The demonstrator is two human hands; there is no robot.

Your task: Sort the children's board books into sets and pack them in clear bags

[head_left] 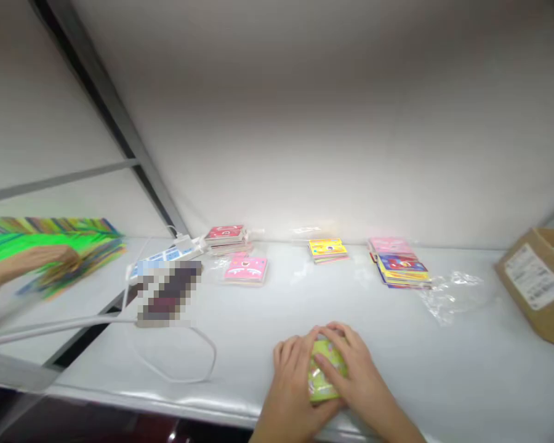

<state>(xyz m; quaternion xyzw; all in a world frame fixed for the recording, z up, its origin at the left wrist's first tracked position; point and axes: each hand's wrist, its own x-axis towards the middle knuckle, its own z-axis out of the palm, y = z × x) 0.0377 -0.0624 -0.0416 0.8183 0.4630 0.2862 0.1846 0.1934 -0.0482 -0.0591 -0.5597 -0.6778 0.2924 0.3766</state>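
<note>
Near the front edge of the white table, both my hands are wrapped round a small stack of yellow-green cards (321, 389), with a shiny surface like clear film. My left hand (292, 384) grips its left side, the fingers together along the edge. From the right, my right hand (357, 381) holds it, with the thumb lying across the top and the fingers over the far edge. The underside of the stack is hidden. Beyond my hands sits a small stack of yellow cards (327, 248).
Pink cards (246, 269) and red cards (225, 234) lie at the back left; blue and yellow cards (402, 267) and clear plastic film (452, 295) at the right. A cardboard box (535, 283) stands far right. Left are a power strip (166, 258), white cable (180, 379) and another person's hand (50, 258).
</note>
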